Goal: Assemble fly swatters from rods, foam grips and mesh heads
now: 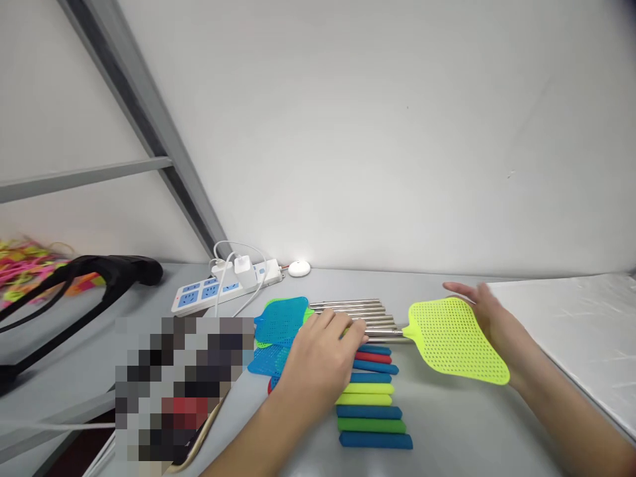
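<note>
A yellow fly swatter [460,341] with a metal rod points to the right, its perforated head raised over the table. Around its handle end, my left hand [320,351] is closed, fingers curled over and hiding most of the grip. Behind the swatter's head is my right hand [489,318], slightly blurred, fingers stretched out and thumb apart, holding nothing. Blue fly swatter heads [282,321] lie left of my left hand, with a bit of green under them. Several metal rods [348,305] lie side by side beyond it. Coloured handles [372,424] are lined up in front, in blue, green, yellow and red.
A white power strip [228,288] with plugs and cables lies at the back left, near a white oval object [299,268]. A black frame-like object [106,271] and a bright tangled pile [30,271] are further left. White sheeting [581,331] covers the right side.
</note>
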The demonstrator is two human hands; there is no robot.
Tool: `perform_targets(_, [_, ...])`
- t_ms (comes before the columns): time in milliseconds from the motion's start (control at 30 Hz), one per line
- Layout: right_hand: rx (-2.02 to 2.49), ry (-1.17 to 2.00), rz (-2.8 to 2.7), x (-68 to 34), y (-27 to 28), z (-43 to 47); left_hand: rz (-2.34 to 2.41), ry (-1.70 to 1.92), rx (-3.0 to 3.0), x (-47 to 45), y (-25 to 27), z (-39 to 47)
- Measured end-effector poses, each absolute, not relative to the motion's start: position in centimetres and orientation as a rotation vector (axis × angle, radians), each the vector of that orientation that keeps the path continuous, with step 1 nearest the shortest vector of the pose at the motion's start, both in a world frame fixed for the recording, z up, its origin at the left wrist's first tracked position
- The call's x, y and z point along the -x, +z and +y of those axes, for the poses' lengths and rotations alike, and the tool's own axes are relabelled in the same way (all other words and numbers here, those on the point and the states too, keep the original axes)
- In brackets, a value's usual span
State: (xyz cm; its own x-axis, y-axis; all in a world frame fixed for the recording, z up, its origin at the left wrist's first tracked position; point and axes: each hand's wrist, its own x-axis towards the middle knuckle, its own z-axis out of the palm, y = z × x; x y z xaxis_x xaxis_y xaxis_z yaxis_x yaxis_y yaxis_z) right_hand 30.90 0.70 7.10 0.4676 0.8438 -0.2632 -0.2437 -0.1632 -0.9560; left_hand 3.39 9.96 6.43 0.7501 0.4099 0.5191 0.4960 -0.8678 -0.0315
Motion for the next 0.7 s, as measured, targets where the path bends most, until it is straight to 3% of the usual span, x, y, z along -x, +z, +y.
perform_targets(367, [1.195, 1.23, -1.013, -27.9, 4.2, 1.2, -0.867, -0.895, 2.719, -2.9, 7.2, 8.8])
perform_targets(567, [1.314, 0.953, -1.101, -25.0, 4.2, -0.2, -0.682, -0.824, 2.753, -4.5, 6.0, 6.7])
perform_targets(700, [1.327, 0.928, -1.1, -25.7, 4.7, -0.6, -0.682, -0.875, 2.817, -5.0, 5.6, 6.1])
